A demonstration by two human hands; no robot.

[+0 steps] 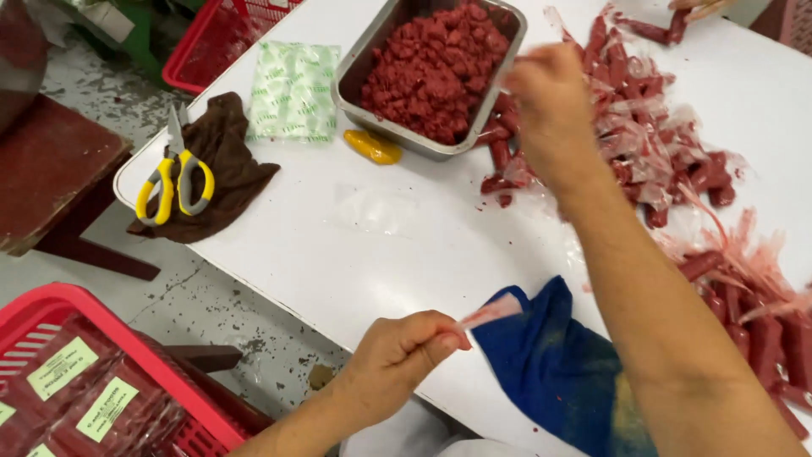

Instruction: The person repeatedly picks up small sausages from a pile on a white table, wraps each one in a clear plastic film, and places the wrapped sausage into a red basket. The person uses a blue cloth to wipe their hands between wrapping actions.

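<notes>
At the near table edge the left hand pinches a clear casing end (keep it taut), while the blurred right hand, grip unclear, hovers by the metal tray.

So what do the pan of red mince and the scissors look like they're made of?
The pan looks like brushed stainless steel: grey, dull sheen, rolled rim. The scissors have bare metal blades and yellow-and-grey handles, probably plastic or rubber.

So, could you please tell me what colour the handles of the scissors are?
The handles of the scissors are yellow and grey, seen in the head view, lying on a brown cloth.
</notes>
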